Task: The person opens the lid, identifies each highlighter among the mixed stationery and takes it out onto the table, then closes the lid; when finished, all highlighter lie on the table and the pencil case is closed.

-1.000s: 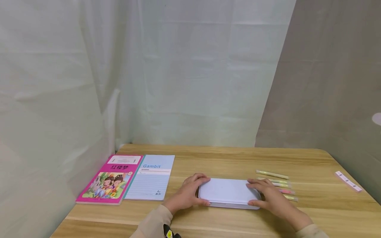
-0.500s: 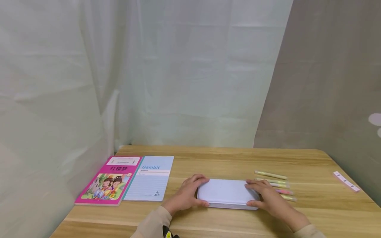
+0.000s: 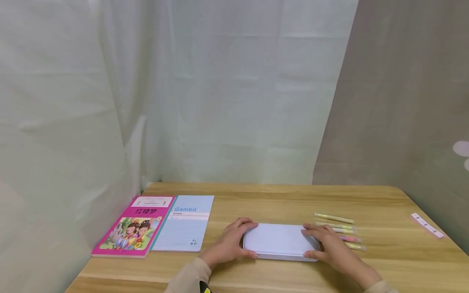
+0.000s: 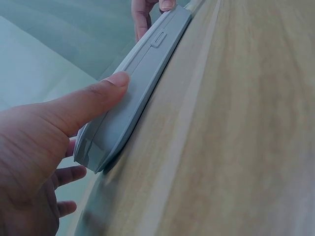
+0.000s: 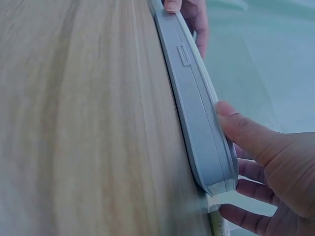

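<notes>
- The case lies flat on the tabletop, closed, its front latch facing you, between your two hands.
- Risk, as I judge it: each thumb sits on the thin front edge only, so a pull from one side could make the case skid or swing round on the smooth wood.
- Risk: the pens lie just beside the case's right end, behind your right hand; a sideways shove would likely scatter or roll them.
- Your left hand clamps the left end: thumb pressed on the front edge, fingers curled over the far side.
- Your right hand grips the right end likewise, thumb on the front edge, fingers wrapped behind it.
- The pink book and blue notebook lie well apart to the left; a small strip lies far right.
</notes>
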`<act>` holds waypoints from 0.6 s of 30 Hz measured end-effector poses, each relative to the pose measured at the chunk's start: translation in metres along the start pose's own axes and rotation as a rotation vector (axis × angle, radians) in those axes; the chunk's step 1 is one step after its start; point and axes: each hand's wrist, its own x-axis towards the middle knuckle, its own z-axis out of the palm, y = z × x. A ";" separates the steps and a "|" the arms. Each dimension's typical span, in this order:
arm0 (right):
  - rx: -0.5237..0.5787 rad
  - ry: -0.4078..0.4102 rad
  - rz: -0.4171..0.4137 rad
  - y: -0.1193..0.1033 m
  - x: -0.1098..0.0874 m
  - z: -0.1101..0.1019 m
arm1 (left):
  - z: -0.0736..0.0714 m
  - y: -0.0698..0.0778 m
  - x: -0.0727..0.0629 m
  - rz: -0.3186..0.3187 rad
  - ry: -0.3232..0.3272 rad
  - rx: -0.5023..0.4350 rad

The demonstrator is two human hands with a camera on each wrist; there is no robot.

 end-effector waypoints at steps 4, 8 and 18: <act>-0.009 0.008 -0.010 0.000 0.000 -0.001 | 0.000 0.000 0.001 0.016 0.004 0.007; -0.021 -0.007 -0.018 0.000 0.002 -0.002 | -0.001 -0.002 0.003 0.030 0.019 0.049; -0.046 -0.065 -0.024 0.001 0.007 -0.004 | -0.004 -0.001 0.004 0.045 0.022 0.149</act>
